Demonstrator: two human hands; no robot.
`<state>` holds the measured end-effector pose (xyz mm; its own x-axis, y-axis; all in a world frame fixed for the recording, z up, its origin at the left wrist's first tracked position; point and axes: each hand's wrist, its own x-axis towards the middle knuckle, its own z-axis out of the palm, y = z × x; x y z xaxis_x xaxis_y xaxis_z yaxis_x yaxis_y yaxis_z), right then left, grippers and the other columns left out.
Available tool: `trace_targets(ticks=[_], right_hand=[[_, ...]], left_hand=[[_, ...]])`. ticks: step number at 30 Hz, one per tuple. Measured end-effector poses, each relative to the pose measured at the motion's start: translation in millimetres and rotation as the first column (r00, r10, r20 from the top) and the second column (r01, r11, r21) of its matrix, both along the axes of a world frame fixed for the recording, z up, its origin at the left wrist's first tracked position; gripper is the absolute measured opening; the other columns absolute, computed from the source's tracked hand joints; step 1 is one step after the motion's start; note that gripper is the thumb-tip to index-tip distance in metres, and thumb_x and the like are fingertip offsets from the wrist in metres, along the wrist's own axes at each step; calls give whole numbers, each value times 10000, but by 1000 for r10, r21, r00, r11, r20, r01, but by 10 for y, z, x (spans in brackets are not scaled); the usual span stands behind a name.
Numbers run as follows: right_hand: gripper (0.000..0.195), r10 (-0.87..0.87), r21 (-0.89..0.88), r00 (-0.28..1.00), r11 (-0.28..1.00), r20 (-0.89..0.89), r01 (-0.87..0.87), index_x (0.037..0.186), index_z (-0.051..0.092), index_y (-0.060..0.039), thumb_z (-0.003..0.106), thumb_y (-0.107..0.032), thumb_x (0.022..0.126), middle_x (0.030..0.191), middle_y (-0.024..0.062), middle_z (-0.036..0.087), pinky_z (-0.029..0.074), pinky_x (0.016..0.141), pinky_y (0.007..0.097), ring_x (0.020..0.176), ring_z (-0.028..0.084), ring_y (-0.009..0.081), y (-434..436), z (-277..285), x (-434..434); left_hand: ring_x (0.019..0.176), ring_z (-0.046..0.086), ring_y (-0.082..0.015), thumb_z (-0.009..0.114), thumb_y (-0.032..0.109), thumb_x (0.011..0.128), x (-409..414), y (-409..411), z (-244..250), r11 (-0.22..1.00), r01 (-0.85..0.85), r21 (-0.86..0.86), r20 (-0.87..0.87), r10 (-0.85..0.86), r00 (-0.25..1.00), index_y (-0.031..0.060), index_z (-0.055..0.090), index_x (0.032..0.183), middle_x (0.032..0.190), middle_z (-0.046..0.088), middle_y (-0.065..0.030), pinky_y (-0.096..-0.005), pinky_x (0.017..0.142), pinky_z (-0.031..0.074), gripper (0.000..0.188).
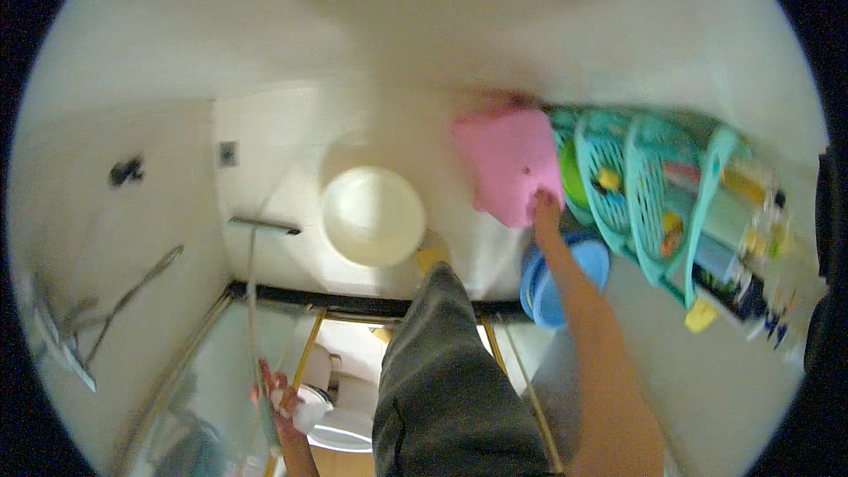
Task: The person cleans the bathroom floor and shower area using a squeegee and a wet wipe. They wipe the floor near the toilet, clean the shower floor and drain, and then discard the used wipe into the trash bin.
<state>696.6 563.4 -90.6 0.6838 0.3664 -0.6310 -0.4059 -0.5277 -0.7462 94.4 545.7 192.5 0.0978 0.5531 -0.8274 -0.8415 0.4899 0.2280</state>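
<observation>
My right hand (546,209) is closed on the lower right edge of a pink plastic object (507,159), perhaps a stool or a tub, beside a turquoise shelf rack. At the lower left, my left hand (278,394) has its fingers around the long handle of a floor squeegee (252,278), and something whitish is also by that palm. The squeegee's blade (265,226) rests low by the left part of the floor. A round cream-coloured bucket (373,216) stands between the squeegee and the pink object. Below my right hand are stacked blue basins or buckets (593,262), partly hidden by my forearm.
The turquoise plastic rack (703,212) at the right holds bottles, sponges and other items. A dark threshold (318,298) crosses below the bucket, with glass panels beside the doorway. A toilet (341,421) shows beyond it. A drain (228,154) and a shower hose (132,295) are at the left.
</observation>
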Motion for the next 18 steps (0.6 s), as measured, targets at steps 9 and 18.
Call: trace_targets(ticks=[9,18], right_hand=[[188,805,304,536,593,-254,-746,1024,531,-76,516,-225,910,779,35,557,379,391,206,518,511,82,1196,1948,-2916],[167,944,647,119,-116,308,-754,1004,524,-62,505,-193,902,781,41,574,430,465,246,555,533,104,3161,4129,-5698]], left_hand=[[492,431,-143,515,413,861,117,7,109,988,-99,-122,57,106,993,123,545,932,874,510,-89,-246,378,372,300],[714,546,-151,520,280,846,-49,-207,354,996,-69,58,88,64,994,37,426,1297,938,589,-59,-269,679,462,520]])
